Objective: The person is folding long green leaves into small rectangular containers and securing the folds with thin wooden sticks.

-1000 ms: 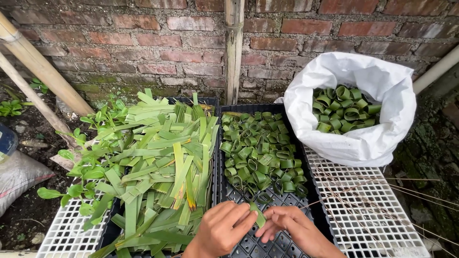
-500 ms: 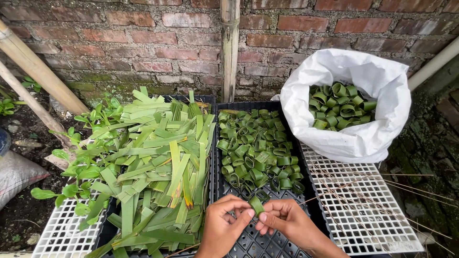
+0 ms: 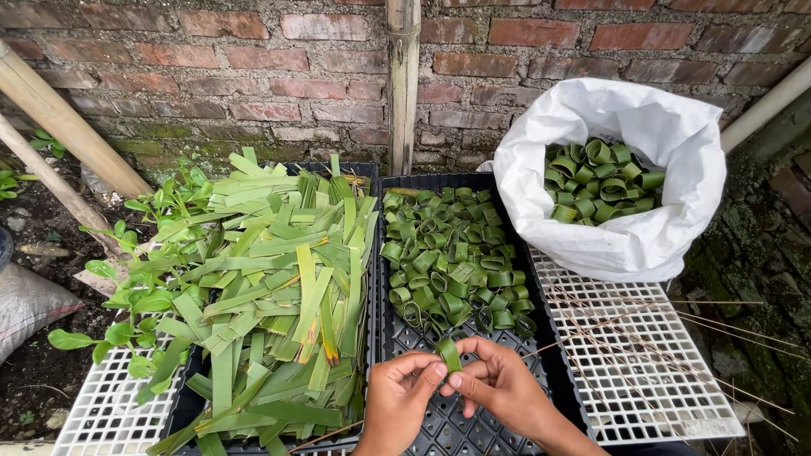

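My left hand (image 3: 404,397) and my right hand (image 3: 498,384) meet at the fingertips over the near end of a black tray (image 3: 473,422). Together they pinch one green leaf strip (image 3: 449,353), bent into a small loop. Just beyond it in the same tray lies a heap of rolled leaf rings (image 3: 452,262). A second tray to the left holds a pile of flat cut leaf strips (image 3: 279,287). At the right a white sack (image 3: 625,228) stands open with more leaf rings (image 3: 598,179) inside.
White lattice panels (image 3: 642,355) lie under the trays, with thin sticks (image 3: 676,317) on the right one. A brick wall (image 3: 253,76) stands behind, with bamboo poles (image 3: 404,76) leaning on it. Small green plants (image 3: 135,287) and soil lie at the left.
Both hands have lifted slightly and moved toward the ring heap, and the leaf strip between the fingers is curled tighter into a loop.
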